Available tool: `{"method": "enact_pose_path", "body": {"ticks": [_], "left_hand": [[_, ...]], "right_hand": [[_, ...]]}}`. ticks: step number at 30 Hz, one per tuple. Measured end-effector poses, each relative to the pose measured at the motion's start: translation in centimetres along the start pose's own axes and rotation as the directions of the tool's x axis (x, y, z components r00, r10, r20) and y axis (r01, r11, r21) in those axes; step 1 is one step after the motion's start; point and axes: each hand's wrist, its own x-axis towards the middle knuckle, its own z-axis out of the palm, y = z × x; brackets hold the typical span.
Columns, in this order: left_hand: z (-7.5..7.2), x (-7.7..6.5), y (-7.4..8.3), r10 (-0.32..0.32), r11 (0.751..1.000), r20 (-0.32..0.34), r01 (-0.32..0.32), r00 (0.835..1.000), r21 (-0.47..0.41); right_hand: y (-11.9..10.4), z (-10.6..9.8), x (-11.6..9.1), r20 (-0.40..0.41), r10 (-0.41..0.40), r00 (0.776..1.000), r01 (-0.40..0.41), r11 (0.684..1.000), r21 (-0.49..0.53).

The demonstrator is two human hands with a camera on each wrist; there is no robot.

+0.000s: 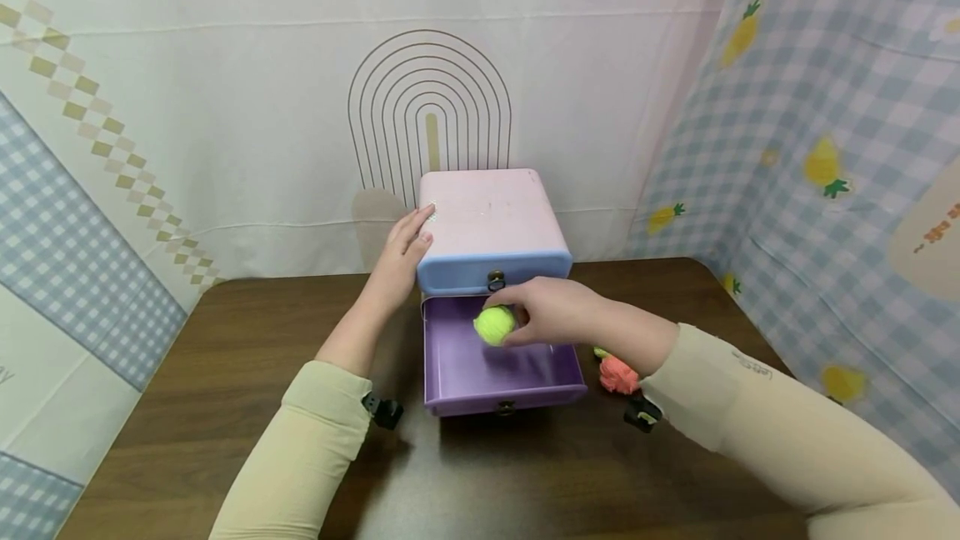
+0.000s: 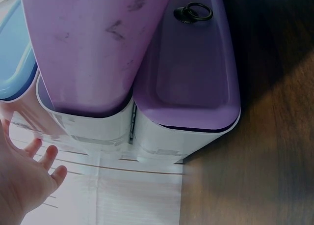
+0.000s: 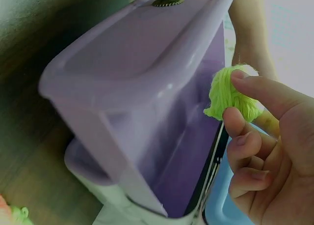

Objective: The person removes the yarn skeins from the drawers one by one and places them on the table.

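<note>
Head view: the left hand (image 1: 397, 261), fingers extended and grasping nothing, lies with its fingertips at the left edge of the pink cabinet (image 1: 495, 215). Between the hands, a purple drawer (image 1: 461, 369) stands pulled out beneath a closed blue drawer (image 1: 457, 273). Above the purple drawer, the green ball (image 1: 492, 326) is pinched between thumb and fingers of the right hand (image 1: 558, 312). Coral yarn (image 1: 618, 375) lies below the right wrist. Under both hands, a brown wooden table (image 1: 525, 482); beyond them, a patterned curtain (image 1: 247, 107).
</note>
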Motion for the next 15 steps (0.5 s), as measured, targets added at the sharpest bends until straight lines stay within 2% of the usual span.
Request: {"method": "enact_pose_path", "body": {"ticks": [7, 15], "left_hand": [[-0.1, 0.0, -0.1, -0.003, 1.000, 0.006, 0.003, 1.000, 0.007], [-0.1, 0.0, -0.1, -0.006, 1.000, 0.007, 0.006, 1.000, 0.010]], "right_hand": [[1.9, -0.8, -1.8, -0.048, 0.026, 0.998, -0.021, 0.994, 0.103], [3.7, -1.4, -4.1, -0.091, 0.076, 0.993, -0.060, 0.984, 0.168]]}}
